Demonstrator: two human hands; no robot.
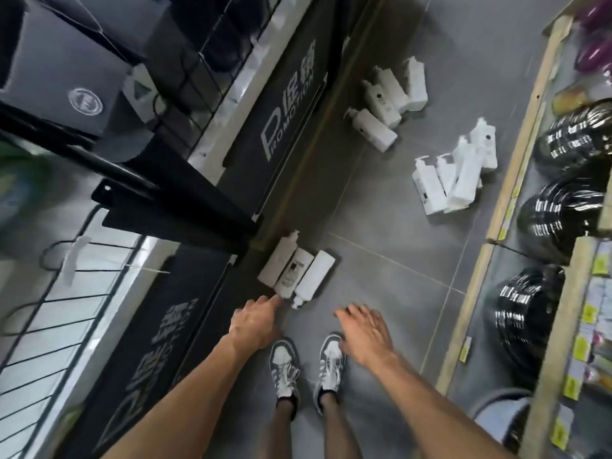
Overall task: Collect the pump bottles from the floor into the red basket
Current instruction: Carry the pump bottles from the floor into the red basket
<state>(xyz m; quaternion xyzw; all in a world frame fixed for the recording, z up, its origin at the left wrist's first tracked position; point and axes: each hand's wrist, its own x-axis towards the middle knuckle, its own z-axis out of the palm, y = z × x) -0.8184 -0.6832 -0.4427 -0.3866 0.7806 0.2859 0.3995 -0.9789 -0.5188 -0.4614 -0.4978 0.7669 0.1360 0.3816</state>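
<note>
Fingers of L hand (255, 323) straight, touching mid pump bottle (291, 276); R hand (364, 329) spread.

The dark base panel (291, 104) at upper centre carries a large "P" joined to "ROMOTION", beside blurred Chinese characters. The second panel (165, 342) at lower left repeats this print, blurred. Not legible: the round emblem (84, 101) on the box at upper left, the bottle label (291, 274) at centre, and the yellow shelf tags (581, 347) at right.

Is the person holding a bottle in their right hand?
No, the right hand is open with spread fingers and holds nothing, and the three nearest bottles lie on the floor.
</note>
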